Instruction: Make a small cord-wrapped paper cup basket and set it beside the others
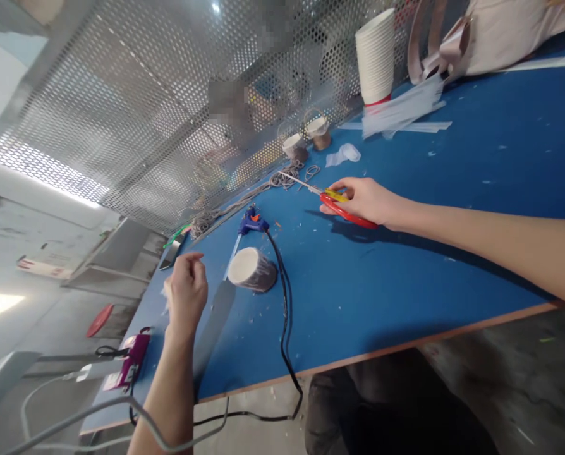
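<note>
My right hand holds a pair of scissors with red and yellow handles, its blades pointing left over the table. On the left, my left hand is raised with curled fingers; what they hold, if anything, is hidden. Between the hands, a pale cup with a darker wrapped side stands on the blue table. Just behind it lies a blue glue gun with a clear glue stick and a black cord. Grey cord lies in a tangle beyond the scissor tips.
Two small cups with handles stand by the perforated metal screen. A tall stack of paper cups, clear plastic strips and a pink bag are at the back right. A purple power strip sits at the left edge.
</note>
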{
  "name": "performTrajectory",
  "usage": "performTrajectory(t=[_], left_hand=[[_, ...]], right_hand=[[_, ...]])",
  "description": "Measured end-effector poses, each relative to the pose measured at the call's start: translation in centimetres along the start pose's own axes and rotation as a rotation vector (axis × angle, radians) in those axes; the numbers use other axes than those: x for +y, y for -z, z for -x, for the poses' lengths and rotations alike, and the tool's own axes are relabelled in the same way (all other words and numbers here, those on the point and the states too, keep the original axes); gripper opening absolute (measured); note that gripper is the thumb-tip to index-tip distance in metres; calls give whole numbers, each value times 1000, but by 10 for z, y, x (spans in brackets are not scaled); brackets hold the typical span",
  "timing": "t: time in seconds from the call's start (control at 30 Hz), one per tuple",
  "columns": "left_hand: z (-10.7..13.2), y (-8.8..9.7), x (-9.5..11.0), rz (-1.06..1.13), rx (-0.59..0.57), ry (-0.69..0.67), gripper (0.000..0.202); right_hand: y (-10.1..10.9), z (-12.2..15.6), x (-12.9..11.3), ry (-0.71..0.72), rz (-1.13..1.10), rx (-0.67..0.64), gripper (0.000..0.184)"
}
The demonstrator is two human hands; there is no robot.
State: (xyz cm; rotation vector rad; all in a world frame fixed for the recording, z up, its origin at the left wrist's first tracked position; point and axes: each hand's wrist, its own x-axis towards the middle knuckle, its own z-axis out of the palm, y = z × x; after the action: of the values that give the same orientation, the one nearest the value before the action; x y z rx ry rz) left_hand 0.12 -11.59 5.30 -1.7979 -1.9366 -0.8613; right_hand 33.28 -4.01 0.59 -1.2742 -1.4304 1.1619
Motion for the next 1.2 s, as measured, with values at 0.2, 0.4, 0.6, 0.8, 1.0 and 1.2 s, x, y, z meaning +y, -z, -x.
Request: performTrajectory(t=[0.2,0.4,0.6,0.8,1.0,1.2], left_hand=[[-3,-5,-1,529,-172,338,12],[-1,-4,4,795,-257,477,37],[-1,-4,-2,863,-391,518,30],[-3,-11,-25,702,-174,476,21],[-1,-7,-24,536,-16,388,18],[5,-3,-20,94,-48,217,23]], right_hand=[[1,2,1,-24,23,-10,40],[2,5,0,-74,35,7,42],[3,2,8,-118,-6,-9,39],[6,-1,17,-94,4,-28,41],[7,-1,20,-21,13,-35,41],[6,-1,17,-46,-12,-22,42]])
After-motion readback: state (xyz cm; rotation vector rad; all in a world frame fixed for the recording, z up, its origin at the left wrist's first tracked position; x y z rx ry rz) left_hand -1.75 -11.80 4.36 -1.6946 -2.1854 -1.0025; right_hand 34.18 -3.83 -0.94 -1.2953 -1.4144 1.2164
